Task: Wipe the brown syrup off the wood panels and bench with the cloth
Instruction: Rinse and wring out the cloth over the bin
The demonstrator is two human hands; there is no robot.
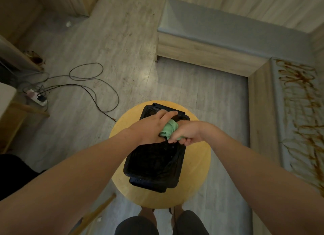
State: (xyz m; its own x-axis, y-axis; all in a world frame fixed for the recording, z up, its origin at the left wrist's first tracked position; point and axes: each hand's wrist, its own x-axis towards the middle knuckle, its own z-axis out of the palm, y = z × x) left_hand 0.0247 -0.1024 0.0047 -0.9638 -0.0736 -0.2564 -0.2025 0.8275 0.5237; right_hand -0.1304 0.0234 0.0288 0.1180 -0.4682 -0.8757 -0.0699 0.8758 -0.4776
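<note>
Evidently wringing: over the black plastic tub on the round yellow wooden stool, the left hand and right hand both curl their fingers tight round the crumpled green cloth. Best to twist opposite ways, low over the tub. Far right, brown syrup streaks the grey bench.
</note>
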